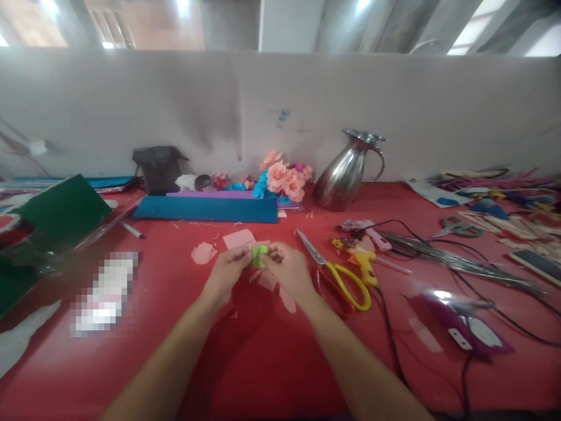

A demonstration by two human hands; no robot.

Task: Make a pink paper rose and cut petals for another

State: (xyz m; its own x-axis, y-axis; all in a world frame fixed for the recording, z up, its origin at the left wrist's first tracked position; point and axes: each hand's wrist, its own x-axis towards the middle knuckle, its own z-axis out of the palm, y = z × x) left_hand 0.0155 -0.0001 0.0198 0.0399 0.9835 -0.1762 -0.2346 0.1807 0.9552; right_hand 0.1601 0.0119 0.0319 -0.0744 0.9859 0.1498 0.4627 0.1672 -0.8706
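Note:
My left hand [225,272] and my right hand [287,271] meet over the middle of the red table [263,362]. Both pinch a small folded piece of green paper [259,255] between their fingertips, held just above the tabletop. Pink paper scraps [239,239] lie on the table beyond and under my hands. Yellow-handled scissors [339,273] rest just to the right of my right hand, blades pointing away.
A steel jug [346,172], pink paper flowers [284,178] and blue and purple sheets [205,209] stand along the back wall. A glue gun [359,257], cables, wire stems [438,254], green scissors [458,227] and a phone [537,264] fill the right. Green sheets [56,213] lie left.

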